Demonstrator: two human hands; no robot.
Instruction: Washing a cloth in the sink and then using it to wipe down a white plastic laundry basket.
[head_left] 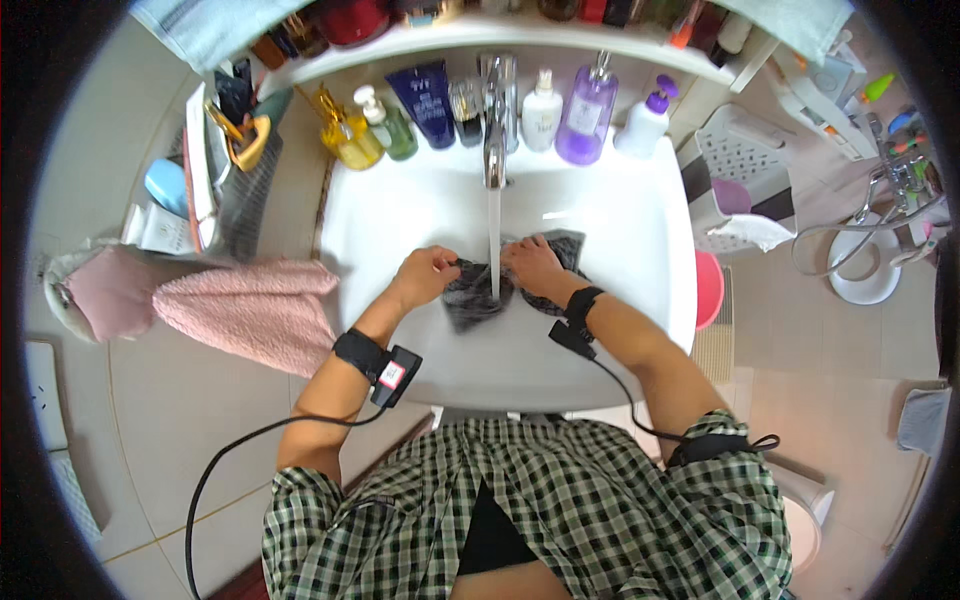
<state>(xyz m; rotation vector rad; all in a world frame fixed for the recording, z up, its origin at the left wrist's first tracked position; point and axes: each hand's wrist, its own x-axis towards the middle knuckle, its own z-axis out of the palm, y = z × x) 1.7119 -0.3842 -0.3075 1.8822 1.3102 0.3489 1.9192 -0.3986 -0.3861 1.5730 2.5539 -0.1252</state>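
Roughly crosswise, the dark cloth [476, 300]

The room has the look of a small bathroom, and the white washbasin [645, 240] is against its wall. Above the washbasin there is a white shelf [430, 40], with a pale blue cloth [225, 25] hanging near its left end. To the left of the washbasin are large beige-grey tiles [150, 430] with thin joint lines, and a pink towel [240, 300] hangs there. To the right of the washbasin are a white perforated basket [745, 140] and a pink tub [708, 290]. The light is bright, making a glossy reflection inside the washbasin.
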